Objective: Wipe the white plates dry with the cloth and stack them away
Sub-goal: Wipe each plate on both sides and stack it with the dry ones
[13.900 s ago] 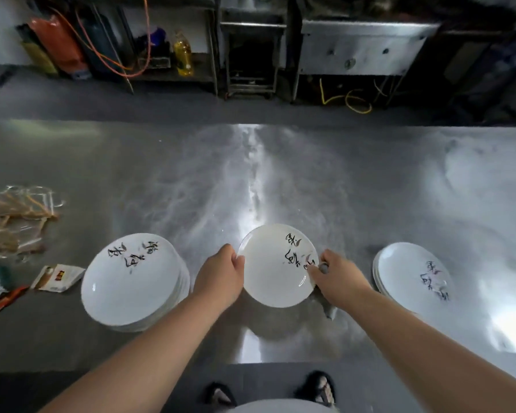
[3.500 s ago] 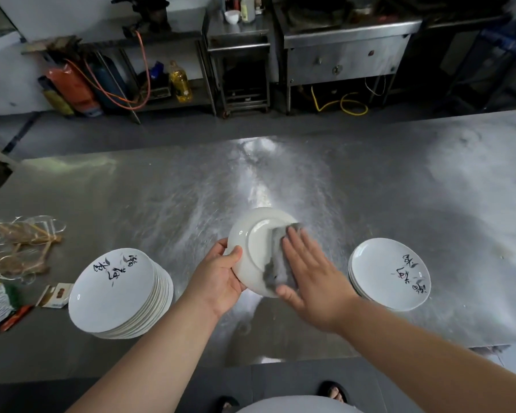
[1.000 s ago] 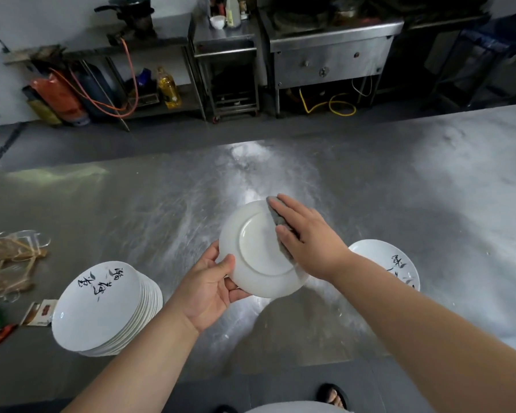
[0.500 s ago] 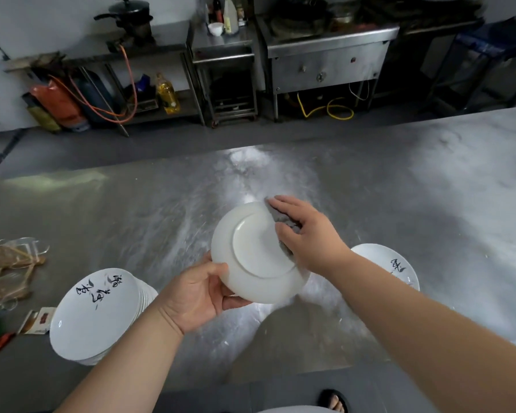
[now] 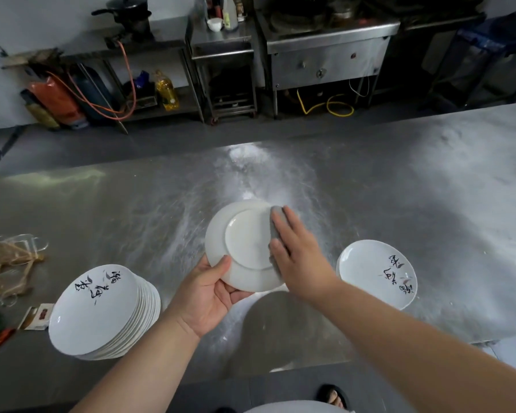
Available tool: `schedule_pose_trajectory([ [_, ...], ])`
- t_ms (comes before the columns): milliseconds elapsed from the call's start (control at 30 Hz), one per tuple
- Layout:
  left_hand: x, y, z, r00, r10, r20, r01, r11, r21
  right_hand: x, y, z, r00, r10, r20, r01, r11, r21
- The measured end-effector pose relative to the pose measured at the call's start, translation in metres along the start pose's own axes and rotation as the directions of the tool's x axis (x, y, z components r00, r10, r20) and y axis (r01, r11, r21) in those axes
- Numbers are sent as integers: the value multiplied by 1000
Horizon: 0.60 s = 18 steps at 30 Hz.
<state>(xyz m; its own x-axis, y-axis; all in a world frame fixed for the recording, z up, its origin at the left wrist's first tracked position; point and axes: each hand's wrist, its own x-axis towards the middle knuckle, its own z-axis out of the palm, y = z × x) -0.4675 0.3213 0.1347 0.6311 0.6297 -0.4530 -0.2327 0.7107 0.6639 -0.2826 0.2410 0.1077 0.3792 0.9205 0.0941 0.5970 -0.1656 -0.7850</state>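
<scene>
White plate (image 5: 245, 245) held upturned, grey cloth (image 5: 275, 210) pressed on it

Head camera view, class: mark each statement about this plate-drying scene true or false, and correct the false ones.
1. The round white plate in the hands shows its underside to the camera. True.
2. The left hand presses the grey cloth on that plate. False: the right hand presses the cloth with straight fingers, while the left hand grips the plate's rim.
3. The taller stack of white plates stands on the person's left. True.
4. The held plate lies flat on the steel table. False: it is held up off the table, tilted.
</scene>
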Motion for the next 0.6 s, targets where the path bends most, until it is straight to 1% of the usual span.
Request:
schedule_pose_trajectory([
  [33,1,1,2,1000,15,-1,-15,1000,-6,12,0,-6,1000,-3,-26,3,1000,30],
  [100,4,5,9,999,49,-4,-49,998,-29,21,-6,-11,997,41,-65,-35,995,92],
  [167,7,3,15,997,78,-1,-78,996,-54,4,-19,1,991,71,-114,-60,993,97],
  [233,7,-3,22,996,93,3,-92,994,-58,-24,-33,18,986,108,-129,-91,987,129],
  [300,5,-8,27,996,89,3,-89,994,-56,-33,-39,23,971,163,-172,-123,967,222],
  [333,4,-10,29,997,83,5,-83,995,-51,-25,-38,18,959,191,-207,-128,951,282],
  [400,3,-8,27,997,65,31,-63,997,-47,2,-37,-4,943,240,-232,-147,922,357],
  [500,1,9,19,998,1,67,3,999,-54,31,-40,-37,961,197,-193,-110,915,387],
  [600,0,27,13,997,-70,45,70,998,-4,39,-39,-46,980,165,-109,-111,916,386],
])
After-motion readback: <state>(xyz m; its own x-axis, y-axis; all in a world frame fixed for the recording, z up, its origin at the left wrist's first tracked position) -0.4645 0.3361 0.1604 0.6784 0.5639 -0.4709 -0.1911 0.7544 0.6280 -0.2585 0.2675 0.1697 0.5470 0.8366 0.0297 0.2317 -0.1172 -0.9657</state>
